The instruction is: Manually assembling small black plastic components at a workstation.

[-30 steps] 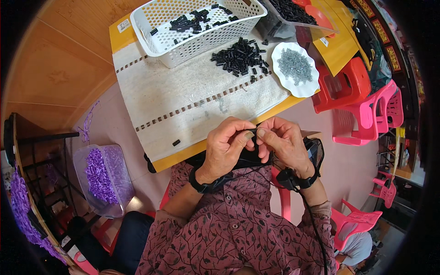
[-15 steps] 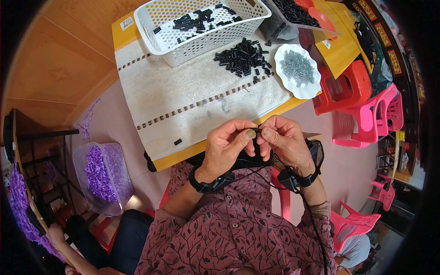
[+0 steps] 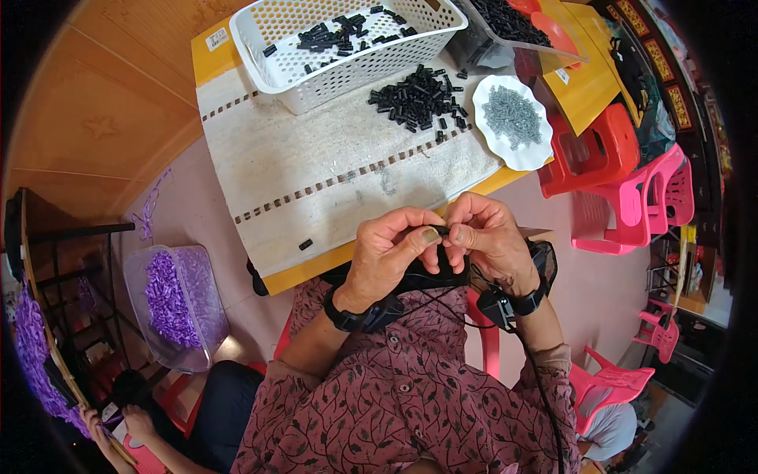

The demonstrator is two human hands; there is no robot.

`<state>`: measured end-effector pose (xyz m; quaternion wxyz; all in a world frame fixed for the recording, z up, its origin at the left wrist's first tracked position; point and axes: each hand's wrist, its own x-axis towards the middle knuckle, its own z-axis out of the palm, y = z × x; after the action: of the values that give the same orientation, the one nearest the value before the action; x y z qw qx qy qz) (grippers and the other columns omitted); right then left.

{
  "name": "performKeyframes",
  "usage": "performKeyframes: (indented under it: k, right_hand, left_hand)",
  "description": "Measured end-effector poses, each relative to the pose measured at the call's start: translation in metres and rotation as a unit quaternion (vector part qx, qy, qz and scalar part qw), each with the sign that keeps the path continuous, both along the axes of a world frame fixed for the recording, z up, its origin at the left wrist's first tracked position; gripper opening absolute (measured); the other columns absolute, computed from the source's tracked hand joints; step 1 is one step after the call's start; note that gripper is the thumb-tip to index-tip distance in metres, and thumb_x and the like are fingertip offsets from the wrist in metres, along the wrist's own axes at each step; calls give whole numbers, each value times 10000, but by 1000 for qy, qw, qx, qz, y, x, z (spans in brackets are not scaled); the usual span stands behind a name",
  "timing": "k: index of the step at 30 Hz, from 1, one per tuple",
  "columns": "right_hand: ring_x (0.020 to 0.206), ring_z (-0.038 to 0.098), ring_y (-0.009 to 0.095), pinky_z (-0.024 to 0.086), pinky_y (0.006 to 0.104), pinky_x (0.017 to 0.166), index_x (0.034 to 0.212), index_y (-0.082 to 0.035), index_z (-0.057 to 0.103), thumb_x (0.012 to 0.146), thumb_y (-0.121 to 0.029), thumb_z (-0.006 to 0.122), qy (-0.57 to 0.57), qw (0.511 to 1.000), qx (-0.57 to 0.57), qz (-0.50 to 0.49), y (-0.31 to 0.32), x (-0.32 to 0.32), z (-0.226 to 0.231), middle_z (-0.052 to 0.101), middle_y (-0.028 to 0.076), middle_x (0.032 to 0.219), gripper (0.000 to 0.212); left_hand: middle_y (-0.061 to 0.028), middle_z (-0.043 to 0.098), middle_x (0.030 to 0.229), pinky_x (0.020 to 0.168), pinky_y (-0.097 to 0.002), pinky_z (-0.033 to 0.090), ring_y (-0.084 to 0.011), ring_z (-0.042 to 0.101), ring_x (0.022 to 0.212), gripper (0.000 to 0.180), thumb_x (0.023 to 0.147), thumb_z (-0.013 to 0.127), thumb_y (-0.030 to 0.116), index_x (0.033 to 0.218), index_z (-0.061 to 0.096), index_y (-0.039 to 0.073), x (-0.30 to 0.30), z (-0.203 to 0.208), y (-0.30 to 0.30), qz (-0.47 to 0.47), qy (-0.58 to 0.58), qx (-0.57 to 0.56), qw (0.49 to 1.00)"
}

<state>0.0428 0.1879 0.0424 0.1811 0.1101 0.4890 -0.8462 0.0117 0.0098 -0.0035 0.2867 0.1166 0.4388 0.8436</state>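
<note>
My left hand (image 3: pixel 396 251) and my right hand (image 3: pixel 488 243) meet just past the table's near edge. Between the left thumb and fingers sits a small black cylindrical piece (image 3: pixel 442 230), mostly covered by the fingertips. The right thumb and forefinger pinch at its right end; whether they grip the piece itself or something tiny at it is hidden. A heap of similar black pieces (image 3: pixel 418 99) lies on the cloth-covered table (image 3: pixel 292 158), and a single black piece (image 3: pixel 305 245) rests near the front left edge. A white scalloped plate (image 3: pixel 539 158) holds small clear-grey bits (image 3: pixel 513 116).
A white perforated basket (image 3: pixel 347 84) with black pieces stands at the back, beside a clear bin (image 3: pixel 505 51) of more. On the left floor is a clear tub (image 3: pixel 207 308) of purple pieces. Red stools (image 3: pixel 608 150) and pink chairs (image 3: pixel 632 205) stand right. Another person's hands (image 3: pixel 138 426) work lower left.
My right fingers have shifted slightly up and around the black piece's end, while my left hand stays nearly still. At lower left, the other person's hands have come further into view.
</note>
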Motion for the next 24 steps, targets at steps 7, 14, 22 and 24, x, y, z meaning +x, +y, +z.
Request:
performKeyframes:
  k: [7,14,22,24]
  right_hand:
    - [540,608,120,527,238,472,840,3,572,840,-67,673,2,1000,9,-12,-2,-1,-1,620,71,704,123]
    - [517,599,116,520,233,456,826,5,577,840,-61,671,-18,999,39,-18,0,-2,-4,621,70,687,116]
    - [645,618,98,536,225,569,922,24,579,872,-55,633,17,987,146,-65,-9,2,9,628,74,786,108]
    - [700,609,82,528,214,629,982,30,570,888,-43,609,53,982,172,-48,-11,5,15,622,67,835,125]
  left_hand:
    - [-93,619,831,535,-251,529,-131,584,610,185,917,545,30,1075,587,-58,3,-4,1,2,16,2,1000]
    - [-29,608,723,561,-191,471,-69,562,585,139,916,533,19,1013,603,-50,8,-3,7,44,11,-8,999]
    - [-44,624,777,585,-196,492,-71,586,636,150,911,555,17,1037,596,-54,7,8,10,103,69,-82,989]
    - [-44,625,789,589,-195,493,-70,587,645,155,907,561,14,1044,594,-52,7,8,8,98,68,-78,990]
